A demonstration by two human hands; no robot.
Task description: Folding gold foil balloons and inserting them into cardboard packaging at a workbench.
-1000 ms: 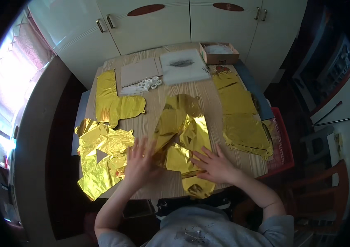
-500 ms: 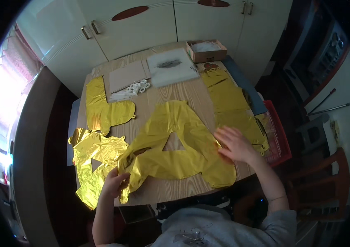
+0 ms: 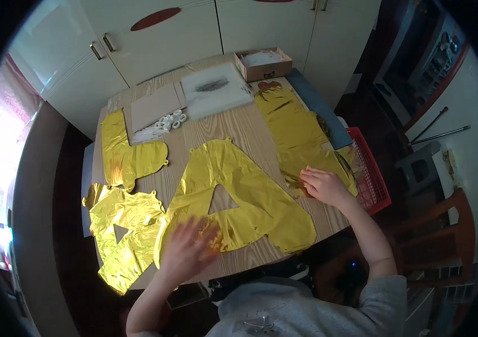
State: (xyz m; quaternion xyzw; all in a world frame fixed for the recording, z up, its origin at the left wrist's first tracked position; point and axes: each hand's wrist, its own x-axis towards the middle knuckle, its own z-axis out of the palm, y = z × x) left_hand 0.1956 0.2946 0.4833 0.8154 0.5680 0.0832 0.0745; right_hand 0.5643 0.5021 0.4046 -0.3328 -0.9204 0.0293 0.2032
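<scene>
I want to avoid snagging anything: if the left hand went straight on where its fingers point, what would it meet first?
Most likely the middle gold foil piece, at its crossbar, just ahead of the left hand; with the hand blurred, whether it already touches the foil is unclear.

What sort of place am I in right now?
Likely a room in a home, judging by the pink curtain, the white cabinets beyond the table and the wooden chair.

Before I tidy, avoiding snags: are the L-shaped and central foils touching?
Apart: the head view shows wooden tabletop between the L-shaped foil and central foil.
</scene>
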